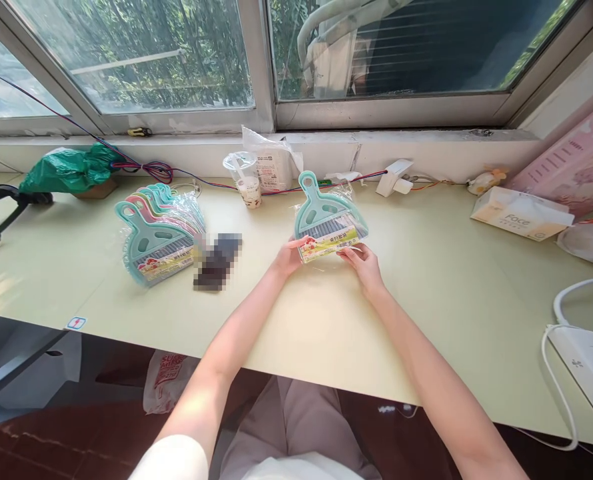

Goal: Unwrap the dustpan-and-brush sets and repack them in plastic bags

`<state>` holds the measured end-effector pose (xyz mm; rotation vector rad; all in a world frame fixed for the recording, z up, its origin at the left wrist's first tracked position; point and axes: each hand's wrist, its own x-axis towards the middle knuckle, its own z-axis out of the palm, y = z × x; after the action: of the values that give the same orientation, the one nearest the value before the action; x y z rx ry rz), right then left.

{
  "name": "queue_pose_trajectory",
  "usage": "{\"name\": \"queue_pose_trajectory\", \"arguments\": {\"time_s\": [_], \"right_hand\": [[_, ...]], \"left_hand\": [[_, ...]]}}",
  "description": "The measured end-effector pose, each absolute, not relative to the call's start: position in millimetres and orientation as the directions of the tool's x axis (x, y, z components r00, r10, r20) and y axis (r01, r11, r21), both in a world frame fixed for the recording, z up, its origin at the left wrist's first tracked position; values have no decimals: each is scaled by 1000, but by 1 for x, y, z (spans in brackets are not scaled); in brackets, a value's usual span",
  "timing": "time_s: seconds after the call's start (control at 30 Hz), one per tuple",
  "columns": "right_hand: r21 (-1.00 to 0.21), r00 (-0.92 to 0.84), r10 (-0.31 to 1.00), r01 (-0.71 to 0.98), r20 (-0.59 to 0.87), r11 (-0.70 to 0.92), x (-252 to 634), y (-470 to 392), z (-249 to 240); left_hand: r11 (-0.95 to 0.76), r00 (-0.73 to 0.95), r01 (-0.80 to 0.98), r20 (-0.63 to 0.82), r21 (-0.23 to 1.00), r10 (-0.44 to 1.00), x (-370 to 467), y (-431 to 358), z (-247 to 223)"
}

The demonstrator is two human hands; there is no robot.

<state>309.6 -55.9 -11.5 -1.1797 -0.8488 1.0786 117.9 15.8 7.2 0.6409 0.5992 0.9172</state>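
A mint-green dustpan and brush set [318,207], wrapped in clear plastic with a yellow printed label, is in front of me, its handle pointing away. My left hand [289,257] grips its lower left corner, thumb on the label. The fingers of my right hand [362,265] pinch the wrapper along its lower right edge. To the left, a row of similar packaged dustpan sets [146,237] in mint, pink and yellow stands nested together on the table [296,320]. Beside that row lies a dark, pixelated flat object [217,261].
Along the windowsill stand a lidded drink cup [250,183], a white paper packet [274,167] and bundled cables [157,171]. Headphones [6,207] and a green plastic bag [71,168] sit far left. A tissue box [521,212] and a power strip [584,367] are on the right.
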Motion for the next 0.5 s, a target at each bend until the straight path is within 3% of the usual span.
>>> {"name": "queue_pose_trajectory", "arguments": {"time_s": [0.17, 0.5], "right_hand": [[-978, 354, 934, -206, -44, 32, 316, -54, -14], [-972, 235, 966, -229, -104, -49, 331, -57, 1]], "left_hand": [[456, 526, -475, -172, 752, 833, 118, 18, 6], [220, 139, -648, -171, 729, 976, 107, 50, -11]]}}
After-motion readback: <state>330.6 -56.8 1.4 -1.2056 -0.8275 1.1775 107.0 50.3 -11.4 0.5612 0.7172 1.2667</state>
